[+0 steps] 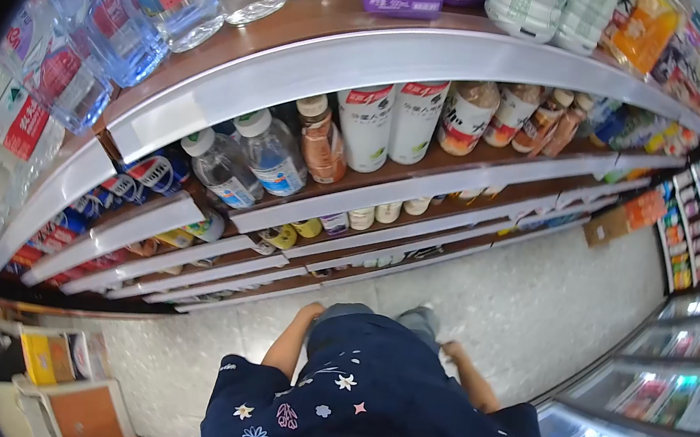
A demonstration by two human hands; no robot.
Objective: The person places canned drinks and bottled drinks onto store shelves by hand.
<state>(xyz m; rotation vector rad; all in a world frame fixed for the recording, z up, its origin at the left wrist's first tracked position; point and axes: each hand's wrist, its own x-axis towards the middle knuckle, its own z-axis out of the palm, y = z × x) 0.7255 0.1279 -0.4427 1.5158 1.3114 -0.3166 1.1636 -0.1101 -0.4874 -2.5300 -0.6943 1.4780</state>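
- Conceivably, a careless swing could topple green-capped bottles [270, 155] from the drinks shelf [390, 185] ahead of the navy floral T-shirt [398, 393].
- Low on either side of the T-shirt hang the left hand [309, 310] and right hand [450, 348]; whether either is spread or curled cannot be told.
- Running lower left to upper right, the drinks shelf's long axis puts its stocked front toward the T-shirt.
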